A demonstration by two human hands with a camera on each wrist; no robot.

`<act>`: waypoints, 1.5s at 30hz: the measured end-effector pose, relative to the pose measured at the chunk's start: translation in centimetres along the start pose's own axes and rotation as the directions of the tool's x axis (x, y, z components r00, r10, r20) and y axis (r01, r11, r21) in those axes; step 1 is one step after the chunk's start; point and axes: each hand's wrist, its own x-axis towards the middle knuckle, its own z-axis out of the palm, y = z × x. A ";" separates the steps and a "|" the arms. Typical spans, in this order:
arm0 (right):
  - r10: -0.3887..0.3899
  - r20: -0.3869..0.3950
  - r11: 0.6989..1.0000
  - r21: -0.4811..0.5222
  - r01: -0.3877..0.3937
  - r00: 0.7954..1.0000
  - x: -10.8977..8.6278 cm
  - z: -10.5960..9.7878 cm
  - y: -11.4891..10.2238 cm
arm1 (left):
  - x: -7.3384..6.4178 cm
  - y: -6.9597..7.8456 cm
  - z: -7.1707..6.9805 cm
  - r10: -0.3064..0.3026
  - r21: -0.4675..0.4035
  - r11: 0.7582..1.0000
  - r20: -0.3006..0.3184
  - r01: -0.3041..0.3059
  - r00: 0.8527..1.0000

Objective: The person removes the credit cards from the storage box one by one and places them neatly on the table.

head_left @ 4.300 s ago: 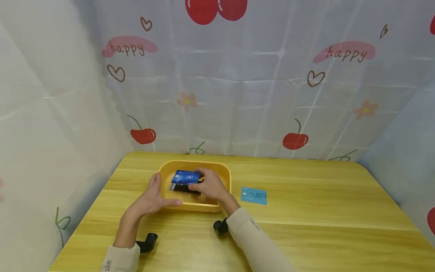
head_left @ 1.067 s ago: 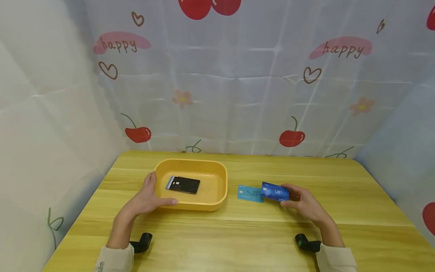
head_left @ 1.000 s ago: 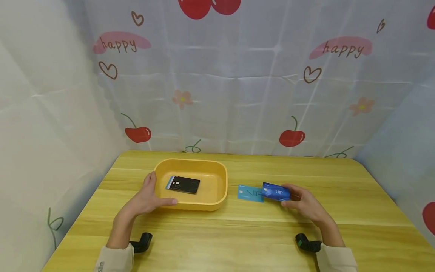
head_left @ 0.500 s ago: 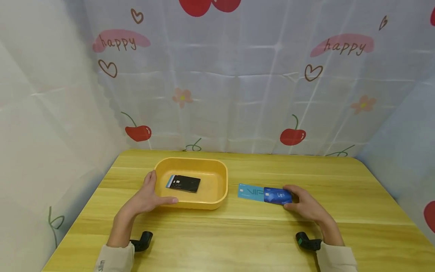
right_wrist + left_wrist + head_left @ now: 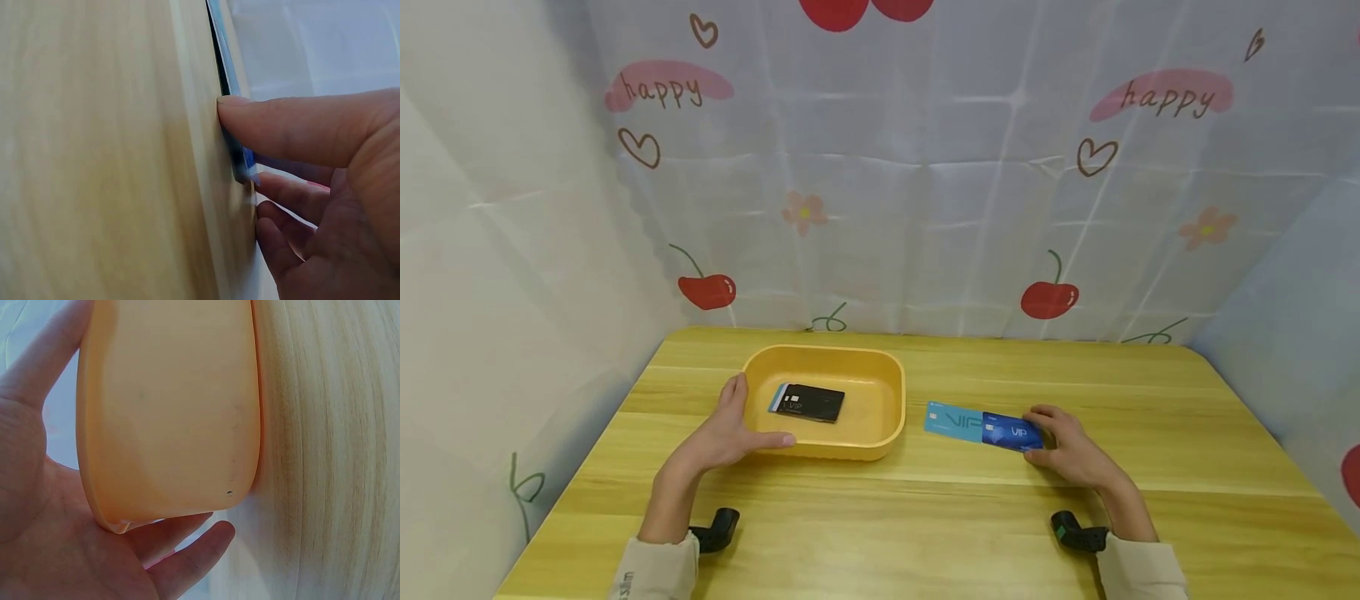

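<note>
In the head view my left hand (image 5: 722,429) holds the near left corner of a yellow plastic tray (image 5: 891,408), thumb along the front rim and fingers at the left side. The left wrist view shows the tray's outer wall (image 5: 169,412) against that palm. On the wooden table right of the tray lie a light blue VIP card (image 5: 953,421) and a dark blue VIP card (image 5: 1011,432), end to end. My right hand (image 5: 1071,446) pinches the dark blue card by its right end; in the right wrist view the thumb (image 5: 275,125) meets its edge.
Inside the tray lies a black VIP card (image 5: 812,402), with a light blue edge of another card showing beneath it. Black wrist camera mounts (image 5: 718,531) sit below both wrists. A cherry-patterned white curtain (image 5: 917,225) stands behind the table (image 5: 925,517).
Over these seconds my right hand has carried the dark blue card from the tray to the table and lowered it flat beside the light blue card. My left hand has stayed at the tray.
</note>
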 end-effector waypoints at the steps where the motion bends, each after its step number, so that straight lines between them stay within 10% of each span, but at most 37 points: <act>1: -0.002 -0.002 1.000 -0.005 0.002 1.000 0.0 0.0 0.0 | 0.0 0.0 0.0 0.001 0.002 1.000 0.001 -0.001 1.000; 31: 0.009 -0.012 0.989 -0.145 -0.011 1.000 0.5 0.8 -1.1 | -0.1 0.5 0.0 -0.009 0.002 1.000 0.011 0.009 1.000; 45: 0.057 -0.053 0.998 -0.026 -0.058 0.997 0.7 0.6 -1.0 | 0.0 0.2 0.0 -0.009 0.015 1.000 0.004 0.009 1.000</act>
